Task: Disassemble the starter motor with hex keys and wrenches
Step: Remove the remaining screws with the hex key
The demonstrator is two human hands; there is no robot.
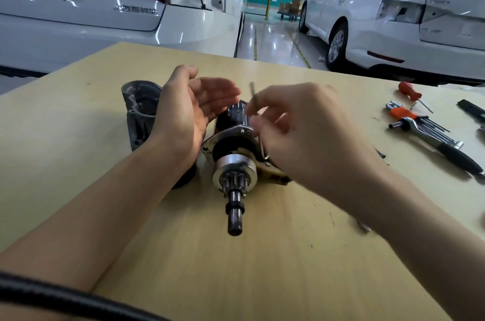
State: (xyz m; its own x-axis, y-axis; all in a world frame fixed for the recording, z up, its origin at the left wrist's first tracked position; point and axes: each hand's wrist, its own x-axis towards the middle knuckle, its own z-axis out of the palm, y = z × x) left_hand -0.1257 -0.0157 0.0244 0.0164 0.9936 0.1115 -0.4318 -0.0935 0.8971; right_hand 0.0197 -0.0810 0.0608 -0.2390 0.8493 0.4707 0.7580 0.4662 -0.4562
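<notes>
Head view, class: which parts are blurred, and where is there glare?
Head view: the right hand and the thin hex key it pinches are motion-blurred; the starter motor stays sharp; glare streaks the shiny floor; wide-angle distortion bends the table edges.

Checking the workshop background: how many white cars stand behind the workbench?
2. One white car sits at upper left, directly behind the pale wooden workbench; the other white car stands at upper right. Others may be hidden.

Bare bench [262, 268] lay open at six o'clock of the starter motor [233, 152], while the housing [139, 110] blocked ten o'clock and tools [430, 134] crowded three o'clock.
</notes>
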